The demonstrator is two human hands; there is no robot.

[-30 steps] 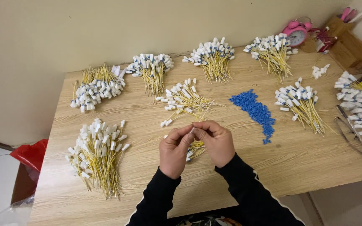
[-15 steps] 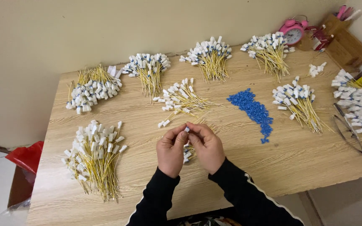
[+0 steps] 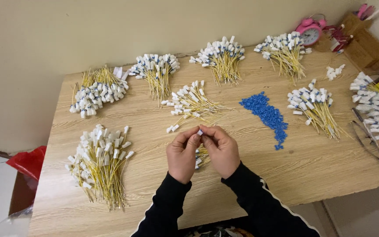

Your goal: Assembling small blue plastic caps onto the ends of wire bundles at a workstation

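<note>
Room: bare wood on the table (image 3: 242,175) around both hands, front edge right below the wrists.
Hands: left hand (image 3: 183,153) and right hand (image 3: 221,149) meet at the fingertips, both pinched shut on one small white connector (image 3: 200,132).
Thing: white plug, a few yellow wires (image 3: 202,156) hanging under the palms.
Nearby: loose wire bundle (image 3: 191,103) just ahead, blue bead pile (image 3: 266,116) to the right, big bundle (image 3: 99,164) to the left.
Far side: pink alarm clock (image 3: 309,30), tweezers (image 3: 367,136).
</note>
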